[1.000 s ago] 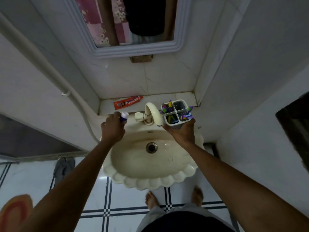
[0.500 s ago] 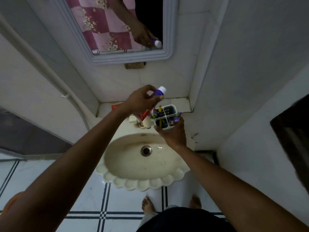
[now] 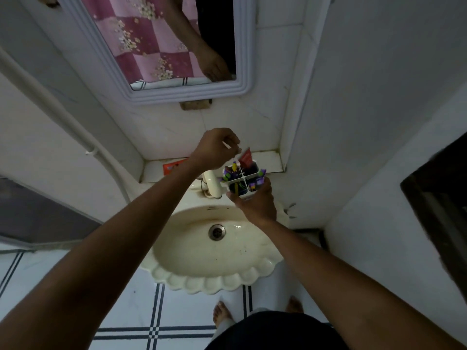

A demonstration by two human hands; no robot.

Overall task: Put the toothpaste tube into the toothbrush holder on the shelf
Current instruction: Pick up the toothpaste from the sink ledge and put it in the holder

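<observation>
A red toothpaste tube [image 3: 245,158] stands tilted in the back compartment of the white four-part toothbrush holder [image 3: 243,176], its flat end sticking up. My left hand [image 3: 214,149] hovers just above and left of it, fingertips pinched at the tube's top corner. My right hand [image 3: 256,202] grips the holder from the front and below, keeping it in the air beside the tap, in front of the shelf [image 3: 267,160]. The other compartments hold several coloured toothbrushes.
An orange-red tube [image 3: 174,165] lies on the shelf's left part, partly behind my left forearm. The cream tap [image 3: 213,184] stands left of the holder above the scalloped sink [image 3: 192,276]. A framed mirror [image 3: 177,94] hangs above; a wall closes in on the right.
My left hand carried the tube from the sink's left side up over the holder and lowered it into the back compartment. My right hand stayed on the holder.
</observation>
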